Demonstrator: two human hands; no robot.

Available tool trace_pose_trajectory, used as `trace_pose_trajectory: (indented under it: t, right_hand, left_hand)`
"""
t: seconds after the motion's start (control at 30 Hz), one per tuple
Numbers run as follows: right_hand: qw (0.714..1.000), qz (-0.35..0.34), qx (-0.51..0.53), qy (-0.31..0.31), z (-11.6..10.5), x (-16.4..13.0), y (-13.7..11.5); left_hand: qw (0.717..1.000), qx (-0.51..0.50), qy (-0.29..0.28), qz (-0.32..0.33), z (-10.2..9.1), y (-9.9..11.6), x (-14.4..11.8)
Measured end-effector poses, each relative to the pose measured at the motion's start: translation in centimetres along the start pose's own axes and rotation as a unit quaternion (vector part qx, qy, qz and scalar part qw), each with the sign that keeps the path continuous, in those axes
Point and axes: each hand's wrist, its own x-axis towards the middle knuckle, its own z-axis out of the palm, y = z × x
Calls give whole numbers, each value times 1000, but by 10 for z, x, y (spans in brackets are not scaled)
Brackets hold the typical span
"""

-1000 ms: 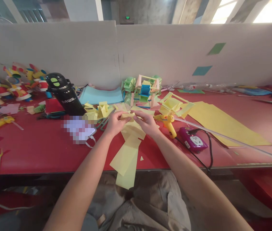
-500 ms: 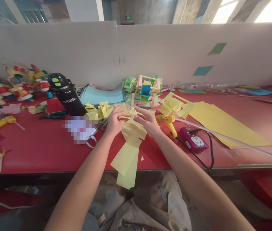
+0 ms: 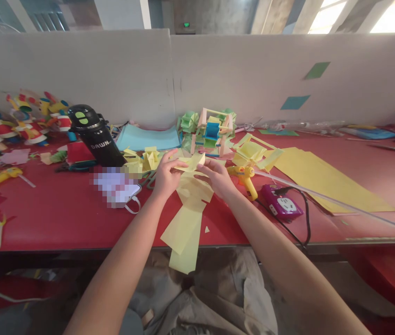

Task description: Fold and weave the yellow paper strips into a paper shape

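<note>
Between my hands is a folded piece of pale yellow paper (image 3: pixel 193 163), raised a little above the table. My left hand (image 3: pixel 168 174) pinches its left end. At the other end, the thumb and fingers of my right hand (image 3: pixel 217 177) grip it where a flap stands up. Below lie flat strips of yellow paper (image 3: pixel 185 228), some reaching past the table's front edge. A yellow glue gun (image 3: pixel 246 180) rests just right of my right hand. Folded yellow paper pieces (image 3: pixel 150 159) sit left of my left hand.
Behind my hands stands a paper-and-stick model (image 3: pixel 212 130) beside blue sheets (image 3: pixel 148 138). A black bottle (image 3: pixel 96 139) and a phone (image 3: pixel 117 188) are at the left. To the right are a purple power socket (image 3: pixel 281 203), a clear stick (image 3: pixel 323 195) and large yellow sheets (image 3: pixel 326 179).
The paper between my hands has turned and opened out, so more of its surface and an upright flap show. My hands have shifted only slightly.
</note>
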Motion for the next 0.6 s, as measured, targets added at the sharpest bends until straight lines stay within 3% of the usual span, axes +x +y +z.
trace_pose_trajectory:
  t: [0.23, 0.43, 0.6]
  right_hand:
    - [999, 33, 29, 7, -1, 0, -3]
    - [993, 87, 67, -39, -1, -2, -1]
    - [988, 99, 95, -72, -1, -5, -3]
  left_hand:
    - [999, 10, -11, 30, 0, 4, -1]
    - [998, 21, -4, 51, 0, 4, -1]
    - [999, -3, -32, 20, 2, 7, -1]
